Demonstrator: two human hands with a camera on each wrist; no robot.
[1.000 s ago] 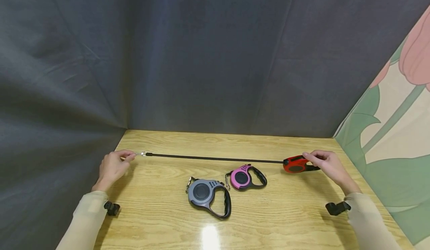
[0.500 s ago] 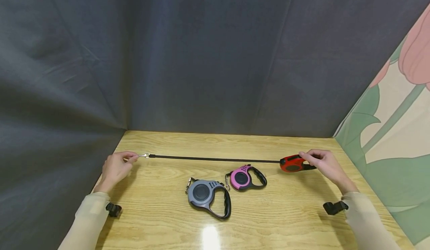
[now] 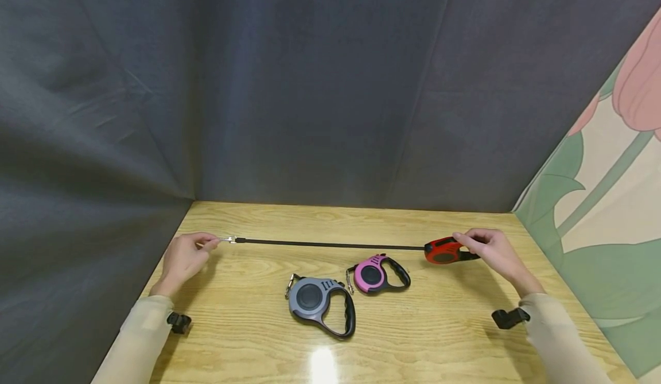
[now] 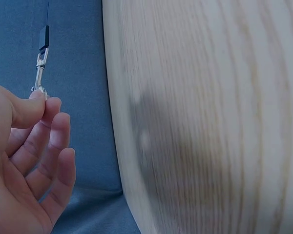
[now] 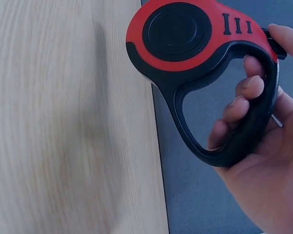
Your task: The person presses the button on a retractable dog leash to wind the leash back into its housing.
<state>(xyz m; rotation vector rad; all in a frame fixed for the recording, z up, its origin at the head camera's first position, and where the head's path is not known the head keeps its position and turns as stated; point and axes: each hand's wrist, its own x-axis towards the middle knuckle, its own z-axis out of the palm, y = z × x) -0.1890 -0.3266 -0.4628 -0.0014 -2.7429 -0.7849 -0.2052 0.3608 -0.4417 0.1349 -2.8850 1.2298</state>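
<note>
My right hand [image 3: 488, 252] grips the black loop handle of a red retractable dog leash [image 3: 442, 251], held up off the table. In the right wrist view the fingers [image 5: 249, 87] curl through the handle [image 5: 185, 122], and the thumb lies at the black button on top. A black leash cord [image 3: 330, 244] runs straight and taut from the red case to the left. At its far end is a metal snap hook [image 4: 40, 73], which my left hand [image 3: 187, 258] pinches between thumb and index finger. The other left fingers are loosely bent in the left wrist view.
A grey retractable leash [image 3: 310, 297] lies on the wooden table [image 3: 248, 349] at front centre. Just right of it lies a smaller pink one [image 3: 369, 274]. Dark grey fabric [image 3: 320, 85] hangs behind and at the left; a flower-patterned cloth [image 3: 594, 240] stands at the right.
Both hands have moved slightly inward, the left to the right and the right to the left. The stretch of cord between them is shorter. The grey and pink leashes have not moved.
</note>
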